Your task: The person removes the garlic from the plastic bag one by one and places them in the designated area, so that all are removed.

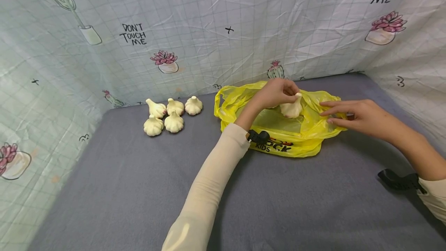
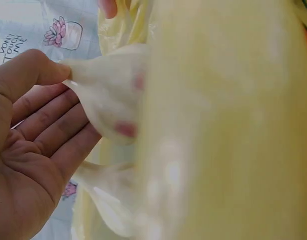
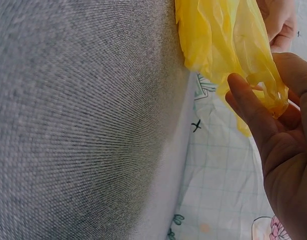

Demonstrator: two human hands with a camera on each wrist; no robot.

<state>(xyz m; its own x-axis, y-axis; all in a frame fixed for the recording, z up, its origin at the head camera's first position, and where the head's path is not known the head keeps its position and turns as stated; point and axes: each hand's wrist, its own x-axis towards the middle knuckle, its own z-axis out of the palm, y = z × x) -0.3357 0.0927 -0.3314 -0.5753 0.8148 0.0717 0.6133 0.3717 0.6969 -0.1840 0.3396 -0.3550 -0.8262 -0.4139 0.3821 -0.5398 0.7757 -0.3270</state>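
Observation:
A yellow plastic bag (image 1: 278,148) lies on the grey surface with its mouth spread open. Over that mouth, my left hand (image 1: 277,92) pinches a garlic bulb (image 1: 292,108) by its stem, between thumb and fingertips. The left wrist view shows the bulb (image 2: 111,92) close up, with pinkish marks, and another garlic bulb (image 2: 111,197) below it in the bag. My right hand (image 1: 366,119) holds the bag's right edge. In the right wrist view, the yellow plastic (image 3: 258,75) passes between the right thumb and fingers.
Several garlic bulbs (image 1: 174,122) sit grouped in two rows to the left of the bag. A printed cloth (image 1: 209,49) hangs behind and along the sides of the grey padded surface (image 1: 139,189). Each wrist wears a black strap-on camera (image 1: 259,137).

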